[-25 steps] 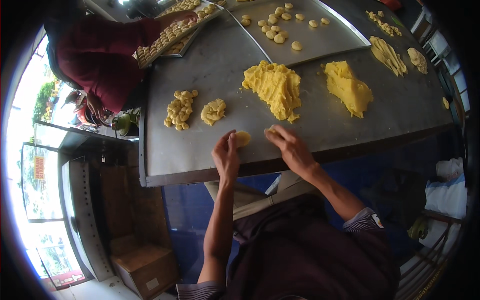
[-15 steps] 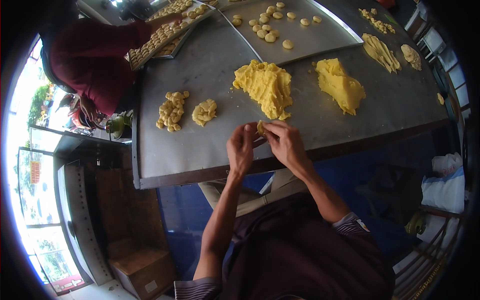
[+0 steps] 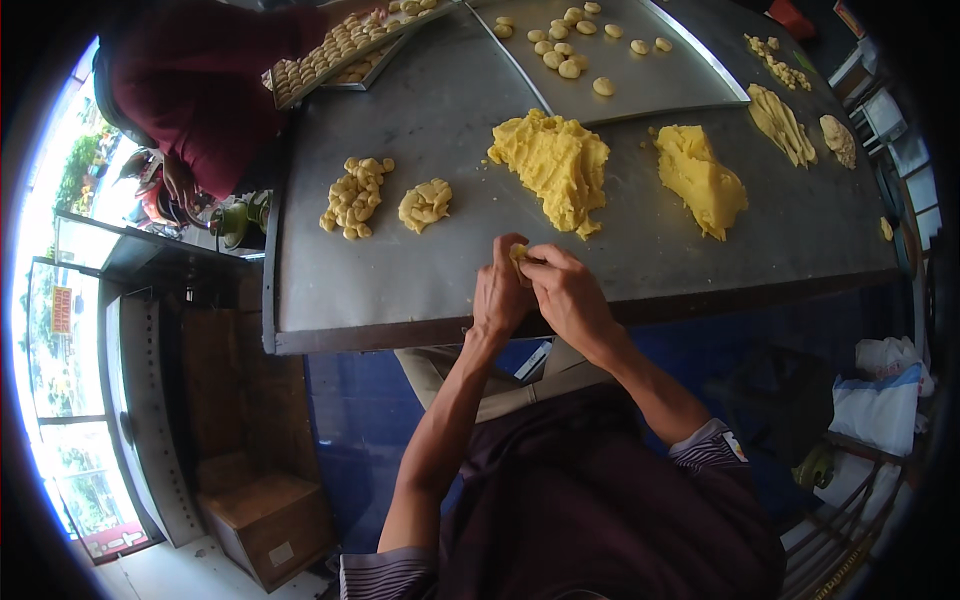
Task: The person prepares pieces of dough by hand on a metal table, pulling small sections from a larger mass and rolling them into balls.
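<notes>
Close together at the table's near edge, both my hands work on one small piece of pale dough (image 3: 519, 256). My left hand (image 3: 499, 293) curls around it from below and the side, its fingers partly hidden. The thumb and fingertips of my right hand (image 3: 568, 293) pinch the dough's edge. Just beyond them lies a rough yellow mound of soft filling (image 3: 556, 170), with a smoother yellow block (image 3: 700, 182) to its right. Left of my hands sit a heap of small dough pieces (image 3: 355, 198) and a smaller clump of dough (image 3: 425, 205).
A metal tray (image 3: 640, 85) with several round dough balls lies at the back of the metal table (image 3: 420, 290). At the far left a person in a dark red top (image 3: 190, 90) reaches over a full tray (image 3: 340, 55). Dough strips (image 3: 782, 125) lie far right.
My left hand has turned inward and closed more around the dough piece, while my right fingers stay pinched on it. The whole view has shifted slightly.
</notes>
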Demonstrator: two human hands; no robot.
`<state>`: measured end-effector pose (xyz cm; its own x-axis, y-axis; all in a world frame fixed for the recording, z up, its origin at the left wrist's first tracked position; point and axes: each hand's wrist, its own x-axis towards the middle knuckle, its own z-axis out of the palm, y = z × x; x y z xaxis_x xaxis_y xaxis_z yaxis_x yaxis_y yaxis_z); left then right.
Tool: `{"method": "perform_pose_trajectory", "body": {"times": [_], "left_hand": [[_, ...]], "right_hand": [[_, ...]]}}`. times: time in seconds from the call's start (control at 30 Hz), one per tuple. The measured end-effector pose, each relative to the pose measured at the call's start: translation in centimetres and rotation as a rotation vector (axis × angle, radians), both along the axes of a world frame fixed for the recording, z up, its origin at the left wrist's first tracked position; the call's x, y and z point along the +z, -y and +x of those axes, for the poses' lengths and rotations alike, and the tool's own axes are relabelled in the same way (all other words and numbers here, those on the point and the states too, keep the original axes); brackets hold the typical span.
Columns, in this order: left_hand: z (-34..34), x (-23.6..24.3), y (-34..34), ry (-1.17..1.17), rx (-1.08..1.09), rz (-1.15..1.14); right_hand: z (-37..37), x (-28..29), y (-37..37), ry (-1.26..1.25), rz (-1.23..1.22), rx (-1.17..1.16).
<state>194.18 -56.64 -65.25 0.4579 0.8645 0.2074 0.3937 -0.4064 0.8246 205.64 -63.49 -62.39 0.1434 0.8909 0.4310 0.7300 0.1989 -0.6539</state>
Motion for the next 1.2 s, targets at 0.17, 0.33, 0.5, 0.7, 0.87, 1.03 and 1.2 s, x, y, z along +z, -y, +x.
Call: {"method": "perform_pose_trajectory", "body": {"times": [0.17,0.33,0.5,0.7,0.87,1.03,1.2], "left_hand": [[-0.6,0.0,-0.6,0.103,-0.145,-0.042],[-0.3,0.2,-0.7,0.08,-0.27,0.032],[-0.3,0.5,-1.0,0.047,-0.153,-0.063],[-0.7,0.6,-1.7,0.197,-0.111,-0.366],[-0.7,0.0,-1.3,0.568,-0.15,-0.501],[-1.9,-1.9,-2.9,0.508,-0.267,-0.577],[-2.3,-0.5,-2.9,0.441,-0.247,-0.594]], "right_hand": [[2.8,1.6,-1.1,-0.676,-0.314,0.126],[4.3,-1.9,-2.6,-0.578,-0.453,0.13],[5.1,0.1,-2.0,-0.354,-0.19,0.04],[12.9,-0.5,-7.9,0.119,0.023,-0.319],[12.5,-1.3,-7.7,0.102,-0.041,-0.356],[11.3,-2.1,-5.7,0.16,-0.085,-0.356],[7.3,-2.5,-1.1,0.297,-0.005,-0.351]]}}
